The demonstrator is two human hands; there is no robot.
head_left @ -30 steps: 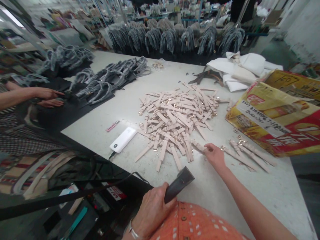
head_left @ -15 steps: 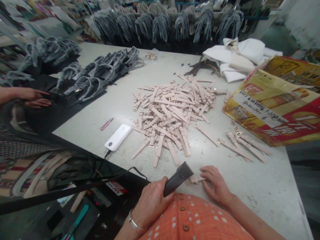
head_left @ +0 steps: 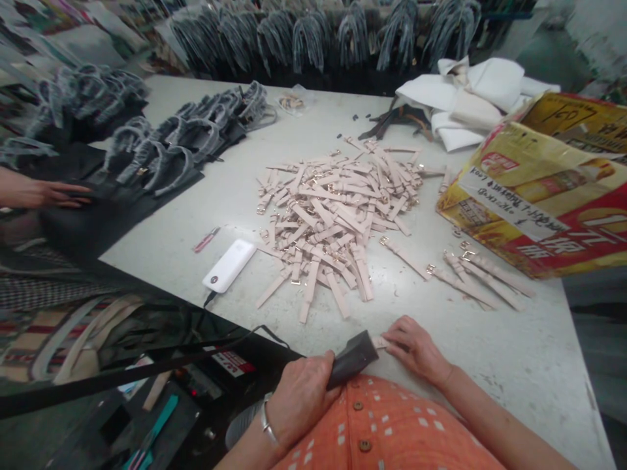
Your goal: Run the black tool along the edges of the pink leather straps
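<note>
My left hand (head_left: pixel 304 391) is wrapped round a black handheld tool (head_left: pixel 353 360) with a broad, flared head, its kind unclear. Just beyond that head, a short pale beige strap (head_left: pixel 379 342) lies low over the table, and my right hand (head_left: pixel 415 347) pinches its right end. The strap's other end is hidden behind the tool. In front of both hands spreads a large heap of beige buckle straps (head_left: pixel 333 215) with small gold-coloured buckles. Several loose straps (head_left: pixel 482 277) lie to its right.
A white power bank (head_left: pixel 229 266) with a cable and a small pink-handled tool (head_left: pixel 206 240) lie left of the heap. A yellow and red carton (head_left: pixel 533 196) stands at the right. Black bags with wrapped handles (head_left: pixel 181 130) and a co-worker's hand (head_left: pixel 44 190) are at left.
The tool's head has tilted down and come closer to the strap. My right hand has shifted slightly and now pinches the strap's end. One of the co-worker's hands is no longer visible.
</note>
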